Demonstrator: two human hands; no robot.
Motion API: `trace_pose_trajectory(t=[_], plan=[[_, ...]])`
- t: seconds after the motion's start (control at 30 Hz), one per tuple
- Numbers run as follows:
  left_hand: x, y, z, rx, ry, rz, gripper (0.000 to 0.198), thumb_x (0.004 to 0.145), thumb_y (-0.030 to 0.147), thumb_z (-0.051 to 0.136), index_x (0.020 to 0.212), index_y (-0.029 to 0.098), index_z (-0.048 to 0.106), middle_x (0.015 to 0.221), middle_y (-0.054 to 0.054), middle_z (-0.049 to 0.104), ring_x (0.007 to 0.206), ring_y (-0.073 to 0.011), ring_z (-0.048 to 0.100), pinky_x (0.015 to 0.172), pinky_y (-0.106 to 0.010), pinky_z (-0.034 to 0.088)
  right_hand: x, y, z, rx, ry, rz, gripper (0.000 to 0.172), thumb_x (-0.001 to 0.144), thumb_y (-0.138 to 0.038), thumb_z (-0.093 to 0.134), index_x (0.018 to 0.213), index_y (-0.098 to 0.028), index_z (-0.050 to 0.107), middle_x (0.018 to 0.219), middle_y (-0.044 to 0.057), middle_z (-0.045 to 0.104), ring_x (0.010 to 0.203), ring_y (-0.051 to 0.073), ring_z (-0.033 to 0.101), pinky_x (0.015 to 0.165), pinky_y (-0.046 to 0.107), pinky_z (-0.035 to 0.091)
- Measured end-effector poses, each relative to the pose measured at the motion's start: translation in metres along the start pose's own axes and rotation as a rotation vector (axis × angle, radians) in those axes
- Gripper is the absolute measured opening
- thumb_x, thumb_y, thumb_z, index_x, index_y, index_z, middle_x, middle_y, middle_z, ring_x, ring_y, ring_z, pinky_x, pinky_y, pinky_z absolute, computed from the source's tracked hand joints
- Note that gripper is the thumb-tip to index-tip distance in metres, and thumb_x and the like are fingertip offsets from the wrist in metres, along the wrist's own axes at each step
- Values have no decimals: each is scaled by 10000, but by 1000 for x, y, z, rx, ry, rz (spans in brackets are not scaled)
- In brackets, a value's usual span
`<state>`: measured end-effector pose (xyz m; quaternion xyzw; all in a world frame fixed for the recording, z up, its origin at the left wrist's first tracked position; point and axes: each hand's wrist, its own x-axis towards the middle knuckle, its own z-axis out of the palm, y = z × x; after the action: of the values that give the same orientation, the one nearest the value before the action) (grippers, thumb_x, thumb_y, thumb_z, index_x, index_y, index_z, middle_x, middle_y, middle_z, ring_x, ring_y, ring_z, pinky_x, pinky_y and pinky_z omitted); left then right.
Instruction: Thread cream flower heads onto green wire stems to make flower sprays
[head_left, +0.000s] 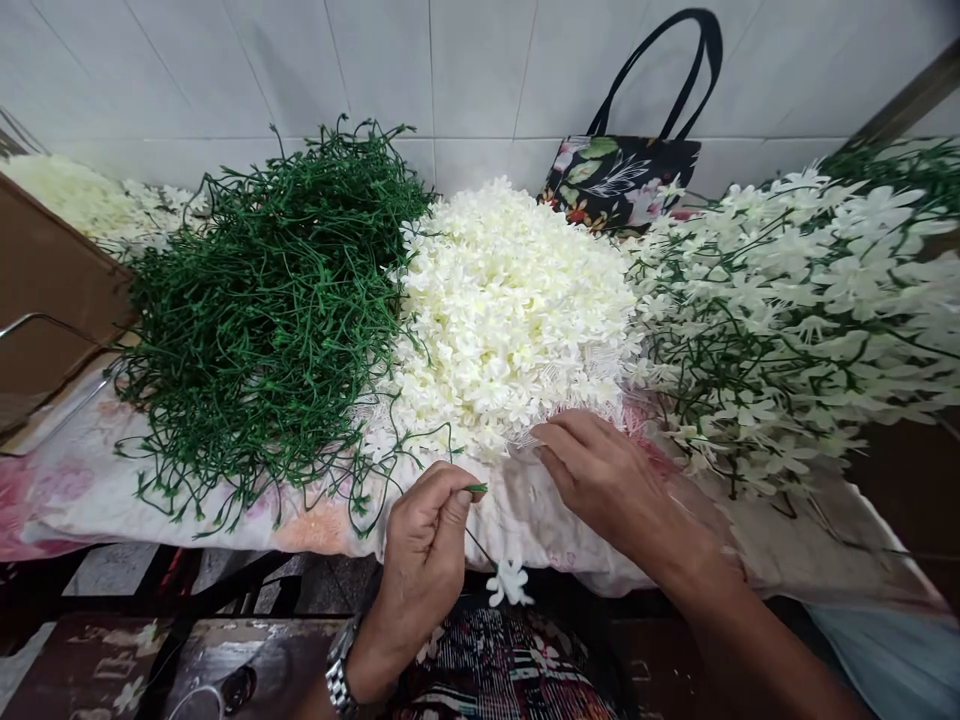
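Stem [480, 535] of green plastic is pinched between the thumb and fingers of the left hand [424, 550], low in the middle of the frame; its green tip shows just above the fingers, and one white flower [508, 582] hangs on its lower end, under the desk edge. Right hand [600, 475] lies just to the right, palm down, with the fingertips touching the near edge of the pile of white flowers [510, 300]; if it grips one of them, I cannot tell. This pile fills the middle of the frame. Left of it, touching it, is a heap of green stems [262, 300]. At the right side lie finished branches [795, 300] with flowers already on them. All of this rests on a flowered cloth [75, 490] over the desk. In the upper middle, against the tiled wall, stands a dark floral bag [619, 175]
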<state>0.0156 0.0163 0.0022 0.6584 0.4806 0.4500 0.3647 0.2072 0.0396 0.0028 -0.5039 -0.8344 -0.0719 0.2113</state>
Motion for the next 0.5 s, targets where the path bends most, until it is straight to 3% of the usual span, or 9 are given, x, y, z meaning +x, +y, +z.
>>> trace_pose_trajectory(t=[0.13,0.3,0.5], plan=[[8,-1,2,62,-4,3,157,835,91,432,755,168,543,666,11,513,615,-105,498,557,-200,406,3,3,11,-155,-81,-46,250,750,38,445,633,-170,520,680,44,506,643,163,443,572,276,307],[22,-2,13,364,-10,107,244,768,12,426,931,147,550,806,-38,529,722,-144,523,626,-252,424,0,4,12,-77,-73,-28,196,791,-13,466,695,-163,550,698,42,513,672,166,451,597,278,312],[29,-5,21,546,-79,70,231,766,2,378,649,184,457,702,-18,460,625,-137,463,574,-264,383,-1,6,14,-99,-70,-62,236,770,15,445,642,-169,515,665,41,492,650,170,431,596,285,315]])
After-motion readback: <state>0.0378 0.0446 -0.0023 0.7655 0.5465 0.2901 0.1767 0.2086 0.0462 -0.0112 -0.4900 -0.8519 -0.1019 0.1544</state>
